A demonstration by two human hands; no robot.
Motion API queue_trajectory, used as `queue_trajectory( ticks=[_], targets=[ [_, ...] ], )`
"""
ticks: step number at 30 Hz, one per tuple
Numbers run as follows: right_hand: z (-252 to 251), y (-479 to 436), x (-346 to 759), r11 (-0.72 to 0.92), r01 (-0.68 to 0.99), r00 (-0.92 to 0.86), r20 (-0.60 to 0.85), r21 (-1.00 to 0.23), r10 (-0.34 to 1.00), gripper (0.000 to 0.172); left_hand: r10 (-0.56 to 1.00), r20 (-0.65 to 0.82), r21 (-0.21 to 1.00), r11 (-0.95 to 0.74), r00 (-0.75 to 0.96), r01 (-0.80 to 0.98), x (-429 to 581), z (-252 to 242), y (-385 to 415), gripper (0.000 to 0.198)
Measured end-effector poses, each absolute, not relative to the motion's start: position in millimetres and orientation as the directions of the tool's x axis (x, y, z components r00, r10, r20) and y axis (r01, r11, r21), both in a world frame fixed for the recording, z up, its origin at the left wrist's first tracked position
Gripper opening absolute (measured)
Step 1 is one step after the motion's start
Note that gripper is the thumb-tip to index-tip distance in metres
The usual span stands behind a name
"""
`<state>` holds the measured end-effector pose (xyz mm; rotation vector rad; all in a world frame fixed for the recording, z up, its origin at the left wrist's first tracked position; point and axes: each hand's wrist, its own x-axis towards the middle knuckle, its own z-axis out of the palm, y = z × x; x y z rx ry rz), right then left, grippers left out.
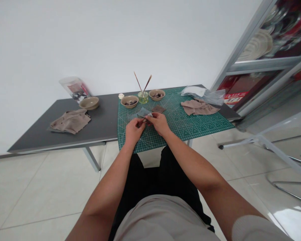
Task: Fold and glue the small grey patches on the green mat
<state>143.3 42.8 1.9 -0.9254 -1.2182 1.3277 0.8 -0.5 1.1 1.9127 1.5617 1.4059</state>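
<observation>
left hand [134,130]: fingers curled, pinching the left part of the film, tips hidden behind the knuckles.
right hand [159,123]: thumb and fingers pressed together, pinching the film's right end, close to the left hand.
film [142,112]: small grey-blue translucent piece, held between both hands just above the cutting mat [190,129]. Exact outline unclear. A thin dark bit shows at the pinch, too small to identify.
axis: long axis runs roughly left-right across the view, hand to hand, with the right end tilted slightly up. Pale tip at the right end points toward the right hand.
risk: film is thin, so pulling the hands apart could tear or crease it. A slipped pinch could drop it onto the mat. A hand swung forward could knock a bowl [129,101] or the glass [142,97].
rest: brown swatch [158,108] lies just ahead of the right hand. Brushes [140,82] stand in the glass, ahead of both hands. Second bowl [157,94] sits ahead of the right hand. Cloth [198,107] lies right of the right hand. Another cloth [70,121] lies on the tabletop [102,127], left of the left hand.
</observation>
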Motion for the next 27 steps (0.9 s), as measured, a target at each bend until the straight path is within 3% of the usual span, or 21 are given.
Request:
queue_trajectory(
  ticks=[4, 8, 14, 19, 24, 27],
  targets=[
    [1.8, 42.9, 139.8, 0.125, -0.235, -0.033, 0.137, -0.964, 0.990, 0.031, 0.834, 0.540, 0.760, -0.427, -0.111, 0.489, -0.5, -1.8, 4.0, 0.011],
    [1.9, 41.3, 141.5, 0.263, -0.258, -0.022, 0.278, -0.930, 0.960, 0.025, 0.868, 0.464, 0.867, -0.405, -0.176, 0.289, -2.1, -5.5, 10.2, 0.017],
    [-3.5, 44.0, 143.5, 0.216, -0.302, -0.115, 0.260, -0.929, 0.959, 0.030, 0.875, 0.464, 0.878, -0.433, -0.141, 0.206, -4.7, -6.3, 12.7, 0.020],
    [-4.3, 43.7, 143.4, 0.169, -0.286, -0.190, 0.228, -0.943, 0.955, 0.031, 0.907, 0.414, 0.888, -0.383, -0.079, 0.253, -7.6, -4.9, 11.4, 0.020],
    [-1.2, 42.4, 144.7, 0.160, -0.258, -0.195, 0.213, -0.953, 0.957, 0.034, 0.894, 0.448, 0.795, -0.395, -0.006, 0.460, -4.3, -0.5, 4.7, 0.016],
    [1.5, 42.4, 145.5, 0.133, -0.255, -0.217, 0.190, -0.958, 0.958, 0.035, 0.892, 0.452, 0.781, -0.385, -0.019, 0.492, -1.8, 0.6, 2.0, 0.015]
  ],
)
